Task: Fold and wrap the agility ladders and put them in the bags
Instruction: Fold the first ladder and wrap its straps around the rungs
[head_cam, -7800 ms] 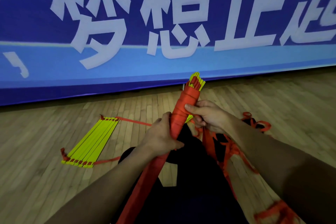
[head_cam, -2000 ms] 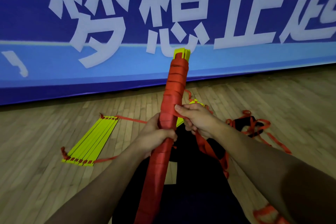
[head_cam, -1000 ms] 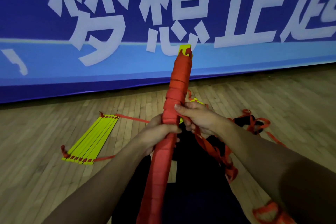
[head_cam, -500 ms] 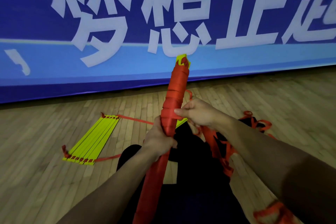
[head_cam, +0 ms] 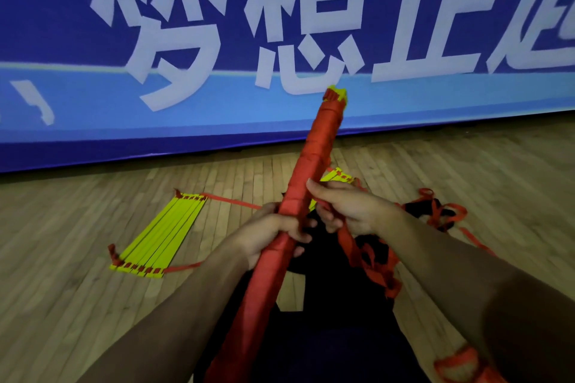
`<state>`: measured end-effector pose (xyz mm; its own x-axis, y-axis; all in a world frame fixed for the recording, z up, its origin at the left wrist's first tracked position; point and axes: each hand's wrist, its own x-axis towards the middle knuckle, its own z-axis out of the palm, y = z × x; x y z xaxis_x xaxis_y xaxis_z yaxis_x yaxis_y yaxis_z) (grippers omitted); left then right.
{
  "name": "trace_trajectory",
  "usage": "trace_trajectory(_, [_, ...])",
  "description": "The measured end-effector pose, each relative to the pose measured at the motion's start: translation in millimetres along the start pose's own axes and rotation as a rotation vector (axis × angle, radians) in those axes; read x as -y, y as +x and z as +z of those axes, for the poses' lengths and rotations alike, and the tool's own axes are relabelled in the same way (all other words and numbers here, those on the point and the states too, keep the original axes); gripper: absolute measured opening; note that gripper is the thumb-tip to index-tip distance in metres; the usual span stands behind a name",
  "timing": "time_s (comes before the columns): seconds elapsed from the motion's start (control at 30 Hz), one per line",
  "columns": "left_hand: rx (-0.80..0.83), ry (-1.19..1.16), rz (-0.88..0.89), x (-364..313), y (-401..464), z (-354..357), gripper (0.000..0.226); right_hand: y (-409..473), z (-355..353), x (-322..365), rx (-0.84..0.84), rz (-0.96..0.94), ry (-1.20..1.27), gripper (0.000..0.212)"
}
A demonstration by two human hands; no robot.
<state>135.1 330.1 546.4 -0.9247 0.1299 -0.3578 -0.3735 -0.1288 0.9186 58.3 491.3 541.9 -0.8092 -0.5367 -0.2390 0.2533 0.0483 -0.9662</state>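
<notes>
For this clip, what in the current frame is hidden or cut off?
- Head view, long red strap-wrapped ladder bundle: the lower end runs off the bottom edge.
- Right hand: its grip on the loose red strap is hidden behind its own fingers.
- Left hand: the fingertips are behind the bundle.
- Bags: none identifiable; the dark area below is too dim.

Blue banner [head_cam: 217, 109] with large white characters along the wall, wooden plank floor [head_cam: 77, 305], dim light
</notes>
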Motion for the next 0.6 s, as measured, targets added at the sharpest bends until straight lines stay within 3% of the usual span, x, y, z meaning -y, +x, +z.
trace_trajectory(0.07, [0.097, 0.055, -0.071, -1, 2, -2, 0.057, -5, 2, -1, 0.060, 0.031, 0.130, 0.036])
trace_trajectory(0.13, [0.079, 0.223, -0.043, 0, 4, 1, 0.042, -5, 8, -5, -0.012, 0.014, 0.131, 0.031])
trace_trajectory(0.2, [-0.013, 0.495, 0.084, 6, 8, 1, 0.038, -2, 15, -6, -0.145, -0.028, 0.026, 0.029])
trace_trajectory(0.3, [-0.275, 0.698, 0.180, 19, 13, 1, 0.060, 2, 21, 0, -0.174, -0.111, -0.084, 0.028])
trace_trajectory(0.4, [-0.313, 0.472, 0.255, 17, 12, 2, 0.055, -1, 17, 9, -0.044, -0.178, -0.113, 0.022])
trace_trajectory(0.53, [-0.155, 0.195, 0.187, 2, 4, 7, 0.036, -4, 7, 12, 0.054, -0.174, -0.105, 0.022])
trace_trajectory(0.6, [-0.070, 0.113, 0.108, 1, 4, 5, 0.040, -3, 7, 10, 0.025, -0.156, -0.044, 0.031])
